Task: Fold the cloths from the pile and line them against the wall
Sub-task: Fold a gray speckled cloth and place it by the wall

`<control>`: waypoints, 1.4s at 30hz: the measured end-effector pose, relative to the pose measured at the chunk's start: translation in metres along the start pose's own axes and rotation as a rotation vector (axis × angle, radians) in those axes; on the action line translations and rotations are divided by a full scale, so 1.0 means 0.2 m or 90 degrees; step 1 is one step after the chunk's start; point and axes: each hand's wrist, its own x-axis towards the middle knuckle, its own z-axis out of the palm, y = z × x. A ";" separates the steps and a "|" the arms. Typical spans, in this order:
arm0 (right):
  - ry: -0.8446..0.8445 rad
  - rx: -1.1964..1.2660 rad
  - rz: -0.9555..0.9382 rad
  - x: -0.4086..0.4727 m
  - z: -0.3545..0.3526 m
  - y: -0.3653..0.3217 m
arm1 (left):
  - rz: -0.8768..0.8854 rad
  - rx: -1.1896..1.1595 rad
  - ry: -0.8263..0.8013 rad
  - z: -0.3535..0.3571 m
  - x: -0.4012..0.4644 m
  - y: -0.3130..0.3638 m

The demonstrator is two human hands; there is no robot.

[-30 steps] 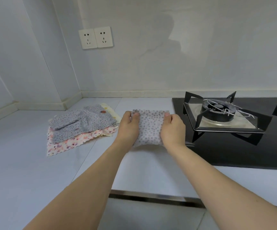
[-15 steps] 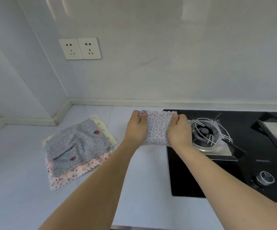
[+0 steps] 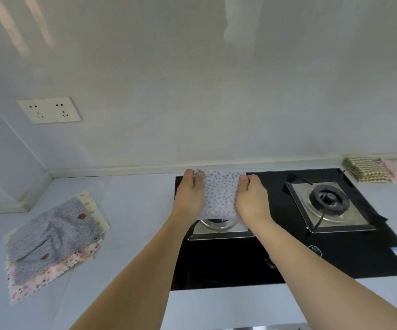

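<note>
While I hold the folded cloth point(image 3: 220, 195) above the stove point(image 3: 288, 258), my left grip point(image 3: 190, 195) and right grip point(image 3: 251, 198) pinch its sides; if one slips, the fold could open; it could drop on a burner point(image 3: 328, 202), short of the wall point(image 3: 192, 91).

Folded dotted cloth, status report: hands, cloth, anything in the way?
Left hand and right hand both grip the folded dotted cloth. Held above the stove's left burner. Two folded cloths already at the wall, far right. Nothing blocking.
</note>
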 end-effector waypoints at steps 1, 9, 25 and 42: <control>-0.002 -0.003 -0.003 0.04 -0.06 0.03 | -0.002 0.001 -0.003 0.07 0.00 0.04; -0.004 -0.005 0.049 0.34 -0.33 0.25 | -0.039 0.029 -0.041 0.49 0.10 0.16; 0.000 0.004 0.077 0.98 -1.25 0.81 | -0.070 0.040 -0.056 1.71 0.19 0.51; 0.026 0.175 0.359 1.67 -2.32 1.43 | -0.172 -0.018 -0.312 2.93 0.45 0.94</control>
